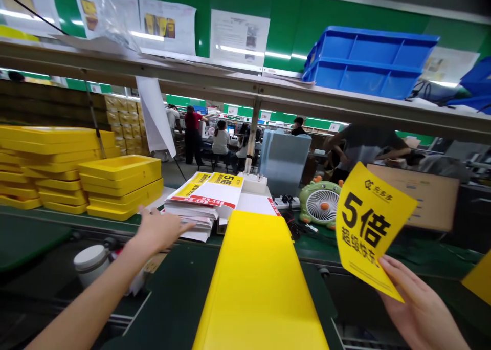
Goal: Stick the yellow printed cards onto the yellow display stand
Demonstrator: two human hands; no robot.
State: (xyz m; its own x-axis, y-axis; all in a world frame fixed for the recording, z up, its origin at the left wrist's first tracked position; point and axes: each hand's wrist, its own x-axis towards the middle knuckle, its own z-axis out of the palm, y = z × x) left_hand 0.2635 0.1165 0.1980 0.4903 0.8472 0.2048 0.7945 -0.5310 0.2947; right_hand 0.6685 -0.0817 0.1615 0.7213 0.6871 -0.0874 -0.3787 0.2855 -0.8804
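Yellow leaflet (369,227), bold black print, in right hand (418,304)

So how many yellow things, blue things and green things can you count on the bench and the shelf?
Yellow: 4, namely the tray stack at far left, the nearer tray stack, the long box and the card in the right hand.
Blue: 1, the crate on the shelf.
Green: 1, the small fan.
Total: 6.
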